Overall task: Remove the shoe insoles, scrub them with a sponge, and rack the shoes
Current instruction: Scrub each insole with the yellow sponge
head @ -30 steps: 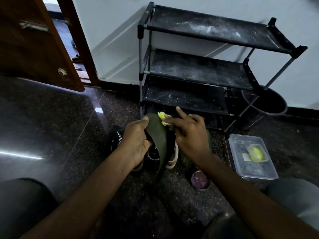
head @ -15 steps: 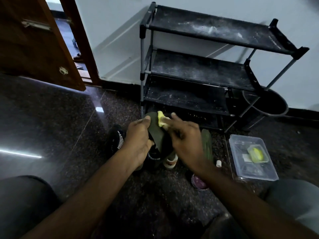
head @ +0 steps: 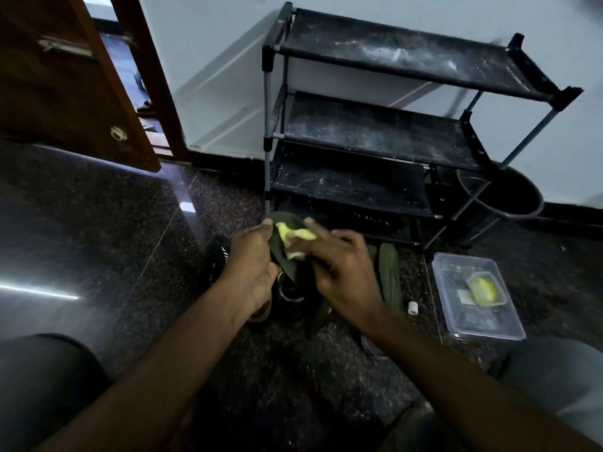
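The right hand [head: 342, 272], fingers curled on the yellow sponge [head: 295, 239], is rubbing it slightly lower on the insole [head: 283, 220] than a second ago. The left hand [head: 251, 272] is gripping this insole upright above the shoes [head: 290, 295]. Scrubbing is progressing; racking is waiting.

White lettering stands on the black shoe [head: 291, 293], but it is too small and blurred to be read.
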